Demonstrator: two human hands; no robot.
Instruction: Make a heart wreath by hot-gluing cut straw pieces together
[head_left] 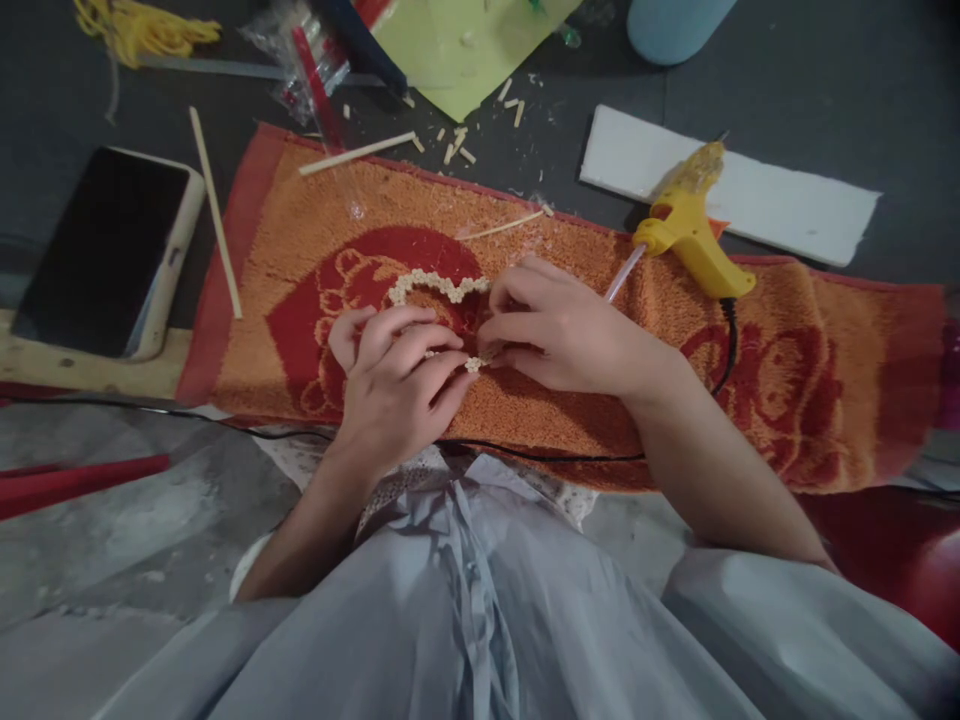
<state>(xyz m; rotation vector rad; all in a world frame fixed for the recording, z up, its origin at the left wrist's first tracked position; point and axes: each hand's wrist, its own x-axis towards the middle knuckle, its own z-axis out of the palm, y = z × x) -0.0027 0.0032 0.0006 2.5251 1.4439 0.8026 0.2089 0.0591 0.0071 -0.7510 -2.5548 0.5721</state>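
A heart-like loop made of small pale stick pieces [439, 286] lies on an orange and red towel [585, 420]. My left hand [401, 375] is closed over the loop's lower left side, its fingers hiding part of it. At the loop's right side, my right hand [551, 325] has its fingers bent together, pinching near the lower end; whatever sits between the fingertips is too small to make out. A short cluster of the pale pieces shows between the two hands. Just beyond the right hand lies a yellow glue gun [694, 220] with a clear glue stick in its back.
A phone [105, 250] lies at left beside a thin wooden stick [215, 215]. Behind the towel are cut stick bits [459, 145], a yellow-green sheet [465, 55], a white foam strip [795, 205] and a blue container [675, 25]. The glue gun's black cord [540, 457] crosses the front edge.
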